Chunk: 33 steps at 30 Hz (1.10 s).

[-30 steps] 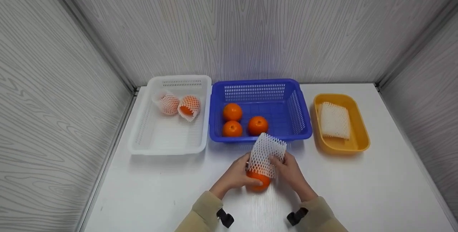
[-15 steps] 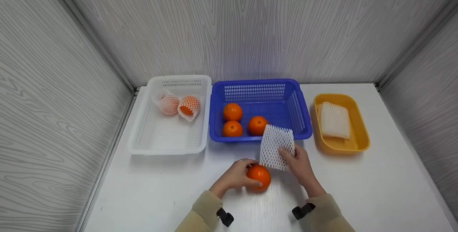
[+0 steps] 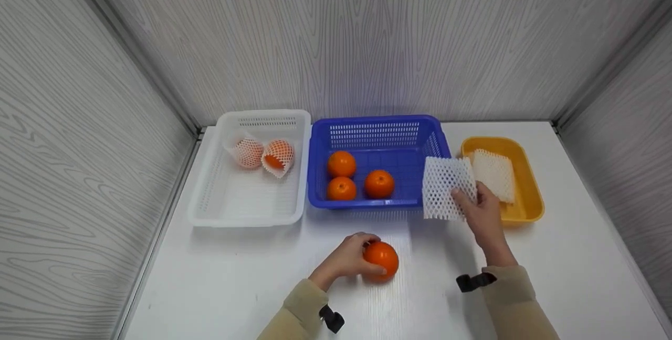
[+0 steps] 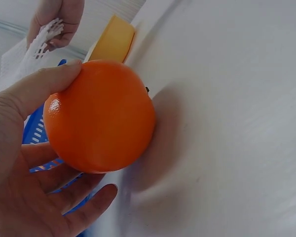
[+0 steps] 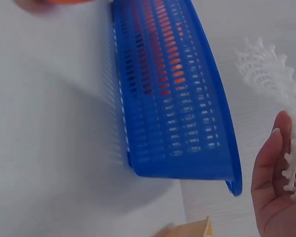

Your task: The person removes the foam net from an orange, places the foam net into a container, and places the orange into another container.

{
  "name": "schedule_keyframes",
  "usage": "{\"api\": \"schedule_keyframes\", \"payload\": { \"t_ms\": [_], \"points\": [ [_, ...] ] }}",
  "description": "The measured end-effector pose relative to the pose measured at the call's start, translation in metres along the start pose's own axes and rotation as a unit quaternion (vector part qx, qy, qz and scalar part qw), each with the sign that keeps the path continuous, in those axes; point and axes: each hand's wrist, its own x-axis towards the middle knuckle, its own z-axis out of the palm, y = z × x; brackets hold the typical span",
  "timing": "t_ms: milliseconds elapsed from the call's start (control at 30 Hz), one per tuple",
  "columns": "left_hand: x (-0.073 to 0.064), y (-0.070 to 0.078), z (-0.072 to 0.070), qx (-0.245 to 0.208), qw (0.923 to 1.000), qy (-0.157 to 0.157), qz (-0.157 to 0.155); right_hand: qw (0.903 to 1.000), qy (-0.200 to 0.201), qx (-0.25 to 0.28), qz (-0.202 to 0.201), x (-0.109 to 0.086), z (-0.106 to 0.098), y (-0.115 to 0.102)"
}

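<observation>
My left hand grips an orange low over the table in front of the blue basket. The left wrist view shows the thumb on top of the orange and the fingers curled beneath it. To the right, my right hand pinches a white foam fruit net between thumb and fingers. The net hangs flat, raised over the gap between the blue basket and the yellow tray, overlapping both in the head view. Its mesh spreads away from the fingers in the right wrist view.
The blue basket at the back holds three bare oranges. Left of it, a white basket holds two net-wrapped oranges. More folded nets lie in the yellow tray. Grey panels enclose the table at back and sides.
The right hand has pulled the net up off the orange and carried it right and back toward the yellow tray. The left hand has kept hold of the orange in place.
</observation>
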Motion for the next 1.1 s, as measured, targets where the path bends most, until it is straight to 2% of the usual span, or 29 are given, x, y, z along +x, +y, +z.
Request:
{"api": "schedule_keyframes", "payload": {
  "t_ms": [200,467,700,900,1100],
  "points": [
    [-0.001,0.000,0.001,-0.007,1.0000,-0.002,0.003,0.9991,0.007,-0.021,0.037,0.024,-0.033,-0.006],
    [-0.002,0.000,0.005,0.004,0.9998,-0.005,0.021,0.9939,0.032,0.028,0.102,0.052,-0.067,0.004],
    [0.000,-0.002,0.006,0.008,0.9995,-0.010,0.028,0.9868,0.038,-0.028,0.155,0.068,-0.081,0.012],
    [0.001,-0.003,0.007,0.007,0.9995,-0.011,0.028,0.9836,0.036,-0.102,0.144,0.076,-0.085,0.020],
    [0.001,-0.004,0.007,0.002,0.9996,-0.011,0.026,0.9708,0.043,-0.218,0.090,0.077,-0.083,0.029]
  ]
}}
